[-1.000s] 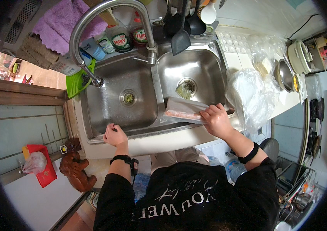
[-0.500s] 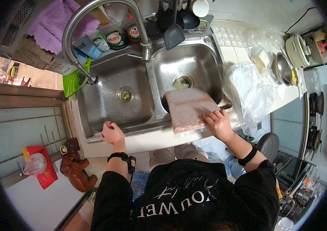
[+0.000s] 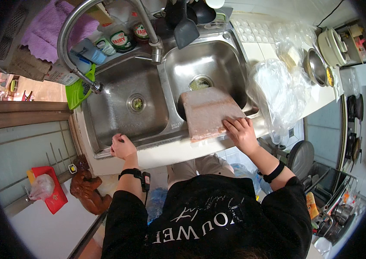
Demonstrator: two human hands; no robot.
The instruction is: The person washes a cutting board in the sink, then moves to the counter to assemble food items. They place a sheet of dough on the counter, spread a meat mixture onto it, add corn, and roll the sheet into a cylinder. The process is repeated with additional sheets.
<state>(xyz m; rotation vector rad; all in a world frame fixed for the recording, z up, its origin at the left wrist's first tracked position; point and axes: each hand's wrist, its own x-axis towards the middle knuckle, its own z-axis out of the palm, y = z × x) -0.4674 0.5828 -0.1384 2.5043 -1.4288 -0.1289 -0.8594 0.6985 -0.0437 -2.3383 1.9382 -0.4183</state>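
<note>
A worn, pale brownish cutting board lies across the near edge of the right sink basin, partly over the counter. My right hand grips its right near corner, with the fingers on top; the thumb is hidden. On the left, my left hand is curled closed at the front rim of the left sink basin. A small dark bit shows at its fingers, but what it holds, if anything, cannot be made out.
A curved metal faucet arches over the left basin. Dish soap bottles and a purple towel sit behind it. Black kitchen utensils stand at the back. Clear plastic bags and a metal bowl occupy the right counter.
The whole view has shifted slightly. Both hands keep nearly the same places, the left curled at the sink rim and the right on the cutting board's corner.
</note>
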